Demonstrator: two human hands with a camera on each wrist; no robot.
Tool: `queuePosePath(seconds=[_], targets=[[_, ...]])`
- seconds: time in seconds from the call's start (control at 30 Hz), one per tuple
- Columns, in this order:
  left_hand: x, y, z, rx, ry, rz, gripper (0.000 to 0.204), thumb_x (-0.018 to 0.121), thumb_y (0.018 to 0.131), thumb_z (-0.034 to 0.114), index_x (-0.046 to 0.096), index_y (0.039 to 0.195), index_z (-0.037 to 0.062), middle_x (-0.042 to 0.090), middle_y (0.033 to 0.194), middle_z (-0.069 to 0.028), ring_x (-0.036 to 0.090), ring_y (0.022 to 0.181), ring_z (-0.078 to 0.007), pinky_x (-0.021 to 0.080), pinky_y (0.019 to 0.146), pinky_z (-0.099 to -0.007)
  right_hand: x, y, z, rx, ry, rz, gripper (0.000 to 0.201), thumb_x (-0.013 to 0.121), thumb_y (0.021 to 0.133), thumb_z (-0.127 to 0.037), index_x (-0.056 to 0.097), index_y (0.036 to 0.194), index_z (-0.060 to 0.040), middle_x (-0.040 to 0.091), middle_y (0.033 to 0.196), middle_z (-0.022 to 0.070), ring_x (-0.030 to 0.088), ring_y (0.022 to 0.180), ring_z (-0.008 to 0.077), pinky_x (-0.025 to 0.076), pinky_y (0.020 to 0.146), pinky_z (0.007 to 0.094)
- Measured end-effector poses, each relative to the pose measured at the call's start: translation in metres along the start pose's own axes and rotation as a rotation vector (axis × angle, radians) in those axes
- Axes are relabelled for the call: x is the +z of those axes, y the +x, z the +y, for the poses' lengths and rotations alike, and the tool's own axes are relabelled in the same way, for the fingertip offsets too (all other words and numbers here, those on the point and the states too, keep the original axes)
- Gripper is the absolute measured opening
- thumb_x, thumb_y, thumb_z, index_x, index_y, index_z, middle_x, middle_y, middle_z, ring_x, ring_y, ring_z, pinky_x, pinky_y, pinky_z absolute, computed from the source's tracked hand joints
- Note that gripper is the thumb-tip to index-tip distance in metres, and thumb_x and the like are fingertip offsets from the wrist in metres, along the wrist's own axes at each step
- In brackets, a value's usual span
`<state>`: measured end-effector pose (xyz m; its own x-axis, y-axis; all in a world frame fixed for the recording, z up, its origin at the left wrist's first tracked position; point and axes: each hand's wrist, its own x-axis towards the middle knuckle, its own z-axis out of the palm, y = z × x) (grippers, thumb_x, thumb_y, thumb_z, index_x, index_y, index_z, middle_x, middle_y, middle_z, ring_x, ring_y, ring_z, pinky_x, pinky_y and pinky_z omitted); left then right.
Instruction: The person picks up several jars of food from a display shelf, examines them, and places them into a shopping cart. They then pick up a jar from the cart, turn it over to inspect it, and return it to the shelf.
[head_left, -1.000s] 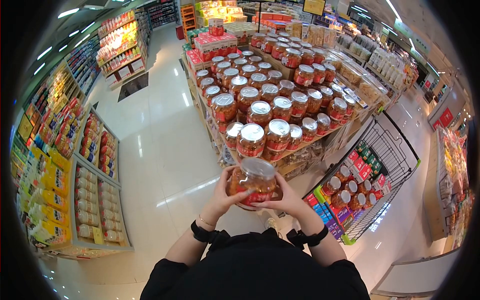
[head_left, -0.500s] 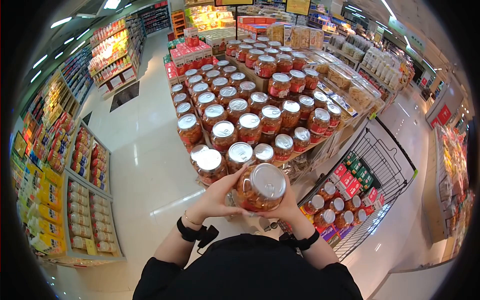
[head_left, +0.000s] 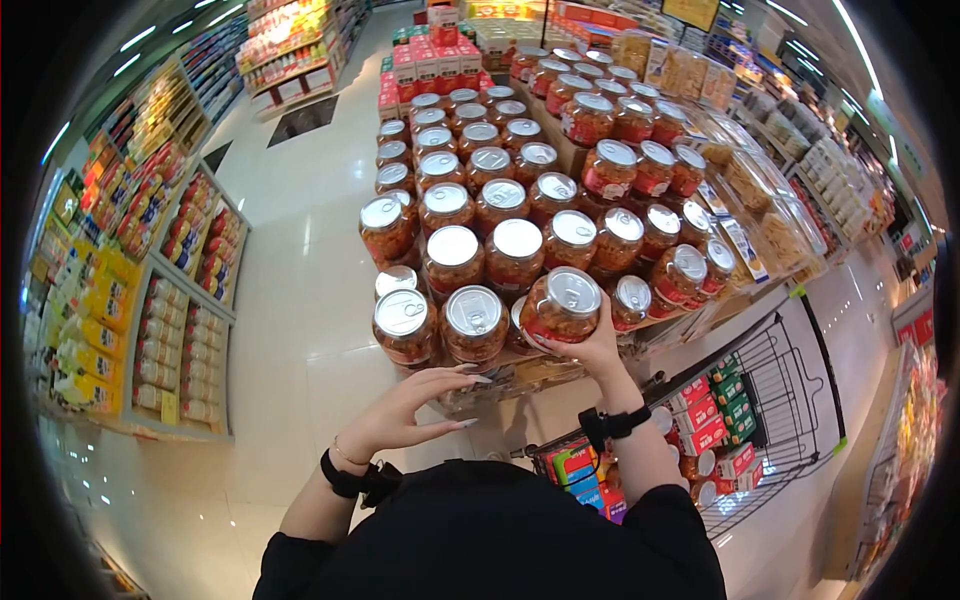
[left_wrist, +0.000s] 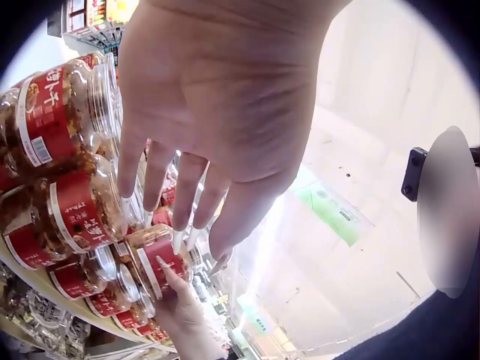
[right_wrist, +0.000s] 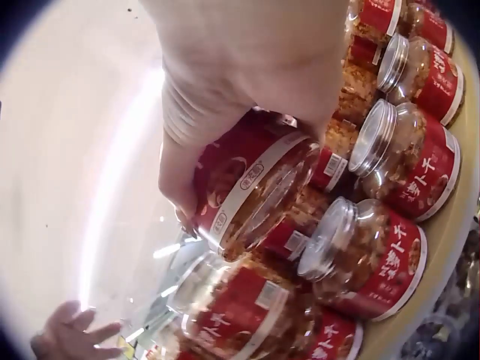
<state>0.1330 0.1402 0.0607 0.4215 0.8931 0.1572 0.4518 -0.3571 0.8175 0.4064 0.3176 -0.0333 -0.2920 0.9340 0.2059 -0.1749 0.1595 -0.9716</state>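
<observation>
In the head view my right hand (head_left: pixel 597 345) grips a clear jar (head_left: pixel 562 308) with a silver pull-tab lid and a red label, at the front edge of the stacked jars. Its thumb lies across the jar's near side. The right wrist view shows that jar (right_wrist: pixel 251 184) tilted, its base toward the camera, with neighbouring jars close by. My left hand (head_left: pixel 415 405) holds nothing; its fingers are extended in front of the front-row jars (head_left: pixel 475 325). In the left wrist view the left palm (left_wrist: pixel 217 97) faces the camera, straight fingers pointing toward the held jar (left_wrist: pixel 157 259).
A shopping cart (head_left: pixel 790 400) with jars and boxes stands at the right of the display. Red boxes (head_left: pixel 435 68) are stacked behind the jars, and packaged goods (head_left: pixel 760 180) lie along the right. Shelves of bottles (head_left: pixel 180 350) line the left across a tiled floor (head_left: pixel 310 300).
Both hands held the jar close to the body before. The jar has moved forward to the display's front row in my right hand, while my left hand has let go and moved left.
</observation>
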Motion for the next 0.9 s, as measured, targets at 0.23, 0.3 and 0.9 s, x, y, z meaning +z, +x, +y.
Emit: queuePosePath(seconds=[0.23,0.3,0.9], targets=[[0.001,-0.011,0.001,-0.097,-0.003,0.077,0.05,0.071,0.079,0.012,0.057,0.127,0.0083,0.057,0.129,-0.011,0.05,0.124,-0.0291,0.037,0.106,-0.041,0.006,0.027,0.025,-0.071,-0.321,-0.192,0.112,0.095,0.047,-0.018,0.029,0.136,-0.0032,0.046,0.129,0.013,0.046,0.123,0.0244,0.039,0.105,0.0378],[0.002,-0.011,-0.002,-0.117,-0.012,0.067,0.05,0.071,0.079,0.011,0.057,0.127,0.008,0.057,0.129,-0.0116,0.051,0.122,-0.0292,0.038,0.105,-0.0407,0.002,0.032,0.039,-0.066,-0.336,-0.211,0.114,0.095,0.046,-0.017,0.027,0.137,-0.0032,0.045,0.13,0.013,0.045,0.123,0.0241,0.038,0.106,0.0378],[0.017,-0.011,-0.015,-0.124,-0.115,-0.024,0.038,0.069,0.083,0.013,0.061,0.119,0.0046,0.065,0.116,-0.0103,0.061,0.109,-0.0254,0.046,0.095,-0.0357,0.004,0.023,0.023,-0.067,-0.567,-0.192,0.12,0.093,0.047,-0.031,0.029,0.144,-0.0001,0.047,0.135,0.0193,0.043,0.129,0.0317,0.035,0.107,0.039]])
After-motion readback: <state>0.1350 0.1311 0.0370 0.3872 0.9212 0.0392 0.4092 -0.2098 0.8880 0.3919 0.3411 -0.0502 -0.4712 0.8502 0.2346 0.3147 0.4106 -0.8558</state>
